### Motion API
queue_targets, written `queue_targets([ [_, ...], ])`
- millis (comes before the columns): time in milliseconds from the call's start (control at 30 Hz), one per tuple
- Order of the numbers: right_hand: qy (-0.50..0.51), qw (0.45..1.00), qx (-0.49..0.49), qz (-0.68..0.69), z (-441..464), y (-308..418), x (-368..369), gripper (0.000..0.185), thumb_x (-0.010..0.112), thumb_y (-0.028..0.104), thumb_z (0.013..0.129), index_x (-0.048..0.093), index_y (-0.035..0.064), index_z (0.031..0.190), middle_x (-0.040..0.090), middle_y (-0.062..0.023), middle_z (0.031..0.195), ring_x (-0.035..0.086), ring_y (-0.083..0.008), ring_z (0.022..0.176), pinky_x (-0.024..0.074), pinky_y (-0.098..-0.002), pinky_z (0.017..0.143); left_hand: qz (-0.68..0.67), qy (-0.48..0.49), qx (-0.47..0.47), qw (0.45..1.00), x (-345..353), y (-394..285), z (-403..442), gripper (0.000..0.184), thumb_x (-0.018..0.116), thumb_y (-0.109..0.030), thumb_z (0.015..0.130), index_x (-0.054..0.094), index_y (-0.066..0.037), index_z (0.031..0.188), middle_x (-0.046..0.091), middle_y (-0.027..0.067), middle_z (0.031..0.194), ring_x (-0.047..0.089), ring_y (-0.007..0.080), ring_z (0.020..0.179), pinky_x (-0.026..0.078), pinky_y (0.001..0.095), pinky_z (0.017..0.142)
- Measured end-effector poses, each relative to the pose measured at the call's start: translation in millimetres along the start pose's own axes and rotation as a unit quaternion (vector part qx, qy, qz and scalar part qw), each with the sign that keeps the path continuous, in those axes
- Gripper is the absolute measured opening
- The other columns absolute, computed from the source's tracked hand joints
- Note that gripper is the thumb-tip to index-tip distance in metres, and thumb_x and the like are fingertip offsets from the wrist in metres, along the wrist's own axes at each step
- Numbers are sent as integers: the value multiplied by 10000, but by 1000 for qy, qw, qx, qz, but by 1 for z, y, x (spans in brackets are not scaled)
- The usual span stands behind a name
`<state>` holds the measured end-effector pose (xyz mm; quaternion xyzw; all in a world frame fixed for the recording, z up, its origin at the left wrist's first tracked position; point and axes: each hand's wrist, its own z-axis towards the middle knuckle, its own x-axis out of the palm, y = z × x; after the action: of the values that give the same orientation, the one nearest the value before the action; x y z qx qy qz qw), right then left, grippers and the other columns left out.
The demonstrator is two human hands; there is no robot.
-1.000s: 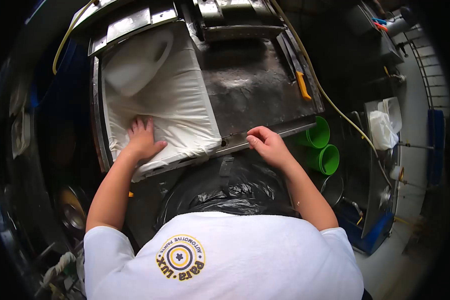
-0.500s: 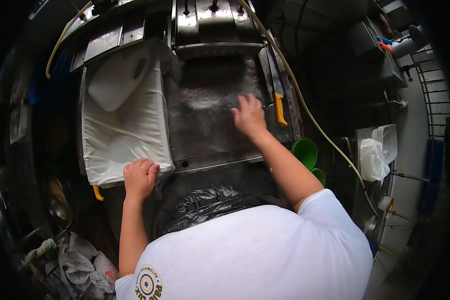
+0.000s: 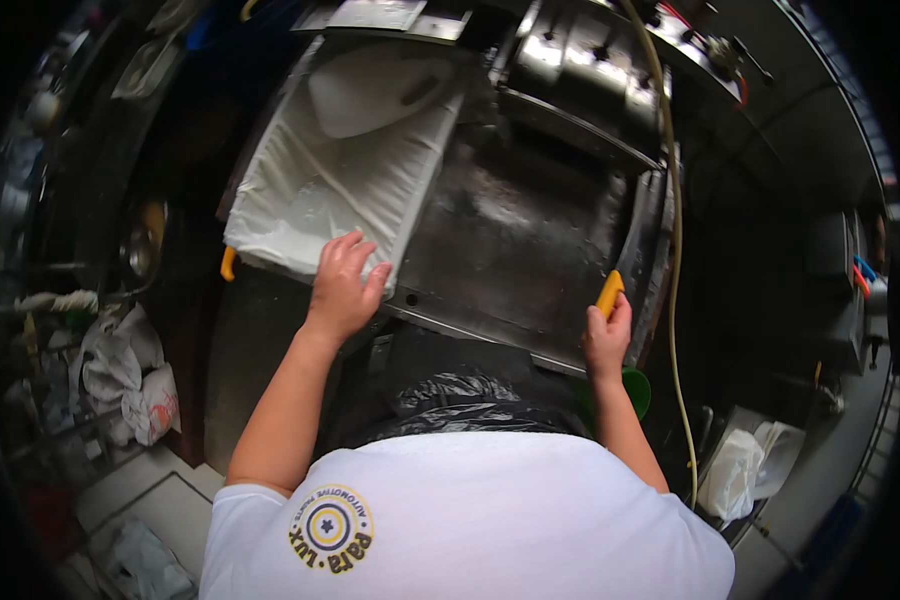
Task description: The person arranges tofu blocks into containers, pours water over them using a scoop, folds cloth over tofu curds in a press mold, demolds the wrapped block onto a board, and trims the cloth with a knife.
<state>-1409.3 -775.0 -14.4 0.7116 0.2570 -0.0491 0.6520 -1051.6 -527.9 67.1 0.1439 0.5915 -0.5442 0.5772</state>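
In my right hand (image 3: 608, 338) is the yellow handle of a knife (image 3: 611, 292), the fingers closed around it. Its long blade points away from me along the right side of the dark metal worktop (image 3: 510, 230). My left hand (image 3: 344, 284) has its fingers apart at the near right corner of a large tray lined with white plastic sheet (image 3: 305, 225); the fingertips seem to touch the lining. At the tray's far end lies a white, rounded plastic piece with a slot (image 3: 375, 95). A second yellow handle (image 3: 228, 263) sticks out at the tray's near left corner.
A metal unit (image 3: 580, 85) stands at the back of the worktop. A yellowish hose (image 3: 673, 300) runs down the right side. A green container (image 3: 633, 394) is below the right edge. White bags (image 3: 130, 375) lie at lower left, another white bag (image 3: 732, 475) at lower right.
My right hand has moved back and right from over the worktop and taken hold of the yellow knife handle. My left hand stays at the tray corner, fingers more spread. The view has turned.
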Motion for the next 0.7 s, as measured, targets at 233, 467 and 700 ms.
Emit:
queue_targets([
  [233, 18, 911, -38, -411, 41, -77, -33, 678, 664, 232, 912, 465, -24, 1508, 597, -303, 1365, 595, -483, 1259, 491, -525, 1064, 60, -189, -47, 979, -47, 85, -15, 323, 731, -190, 941, 676, 21, 1180, 649, 252, 1249, 589, 448, 1167, 475, 520, 1034],
  [467, -5, 935, -200, -292, 30, 32, 64, 356, 704, 193, 968, 668, -9, 1259, 703, -218, 1200, 689, -371, 1103, 561, -442, 940, 89, -205, -267, 938, -97, 309, -61, 389, 714, -308, 958, 677, 12, 1176, 671, 252, 1203, 626, 433, 1136, 500, 510, 995],
  [700, 127, 830, -444, -314, -74, 226, 283, 207, 764, 153, 888, 736, 43, 1062, 707, -143, 1094, 681, -306, 1019, 549, -429, 886, 1, 17, -374, 927, -77, 382, -32, 627, 715, -428, 952, 571, -1, 1387, 608, 279, 1377, 580, 447, 1298, 484, 499, 1093],
])
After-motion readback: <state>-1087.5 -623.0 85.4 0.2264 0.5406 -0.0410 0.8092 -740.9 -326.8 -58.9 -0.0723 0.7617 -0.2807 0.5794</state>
